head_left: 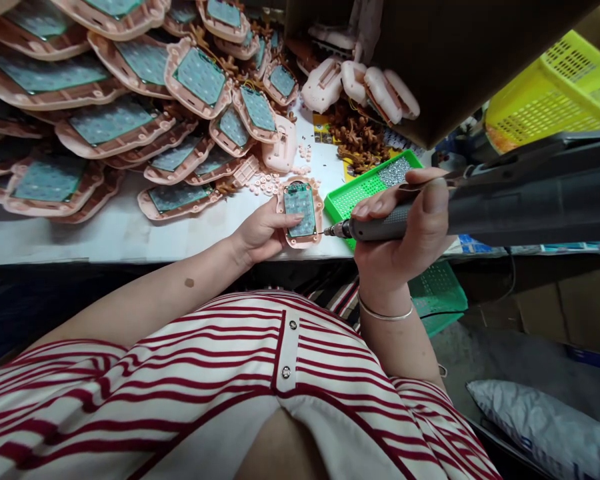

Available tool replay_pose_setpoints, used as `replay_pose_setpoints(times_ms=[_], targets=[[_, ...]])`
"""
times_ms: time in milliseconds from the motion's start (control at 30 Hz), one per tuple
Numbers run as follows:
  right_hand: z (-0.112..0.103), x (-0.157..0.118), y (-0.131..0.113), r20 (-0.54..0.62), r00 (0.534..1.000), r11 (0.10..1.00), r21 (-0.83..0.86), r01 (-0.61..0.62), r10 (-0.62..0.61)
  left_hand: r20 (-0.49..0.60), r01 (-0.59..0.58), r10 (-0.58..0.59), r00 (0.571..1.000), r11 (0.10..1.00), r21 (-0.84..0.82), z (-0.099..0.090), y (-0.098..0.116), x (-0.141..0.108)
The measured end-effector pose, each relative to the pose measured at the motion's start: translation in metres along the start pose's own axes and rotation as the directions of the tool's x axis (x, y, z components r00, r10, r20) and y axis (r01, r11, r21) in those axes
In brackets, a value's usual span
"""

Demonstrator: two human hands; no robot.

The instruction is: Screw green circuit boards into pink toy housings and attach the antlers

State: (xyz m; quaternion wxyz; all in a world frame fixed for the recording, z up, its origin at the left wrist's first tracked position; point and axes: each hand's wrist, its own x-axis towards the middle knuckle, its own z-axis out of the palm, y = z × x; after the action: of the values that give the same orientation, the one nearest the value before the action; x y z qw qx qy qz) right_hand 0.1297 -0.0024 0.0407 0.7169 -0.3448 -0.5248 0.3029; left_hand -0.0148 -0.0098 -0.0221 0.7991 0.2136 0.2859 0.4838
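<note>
My left hand (266,230) grips a pink plastic housing (301,241) with a green circuit board (300,203) set in it, the thumb lying across the board. It is held at the front of the white worktop. In my right hand (405,227) is a dark grey electric screwdriver (380,227), its fingers wrapped round the body. The tool lies almost level, and its tip reaches the lower right corner of the housing; whether it touches a screw I cannot tell. Just behind the tip, a bright green tray (350,195) contains small silver screws (395,171).
Stacked pink housings with boards (200,77) fill the left and back. Closed pink casings (323,85) and brown plastic pieces (363,137) lie at the back centre. Small pink parts (266,184) are scattered nearby. A yellow basket (545,93) stands right, a green basket (440,293) below the worktop.
</note>
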Motion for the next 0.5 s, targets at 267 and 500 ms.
replay_pose_setpoints(times_ms=[267, 500], targets=[[0.0060, -0.0021, -0.0054, -0.050, 0.998, 0.999, 0.005, 0.035, -0.035, -0.045, -0.066, 0.067, 0.997, 0.997, 0.037, 0.0061, -0.0035, 0.0006], [0.0048, -0.0084, -0.0070, -0.004, 0.999, 0.998, -0.041, 0.040, -0.041, -0.070, -0.070, 0.073, 0.995, 0.997, 0.037, 0.0059, -0.0038, 0.0003]])
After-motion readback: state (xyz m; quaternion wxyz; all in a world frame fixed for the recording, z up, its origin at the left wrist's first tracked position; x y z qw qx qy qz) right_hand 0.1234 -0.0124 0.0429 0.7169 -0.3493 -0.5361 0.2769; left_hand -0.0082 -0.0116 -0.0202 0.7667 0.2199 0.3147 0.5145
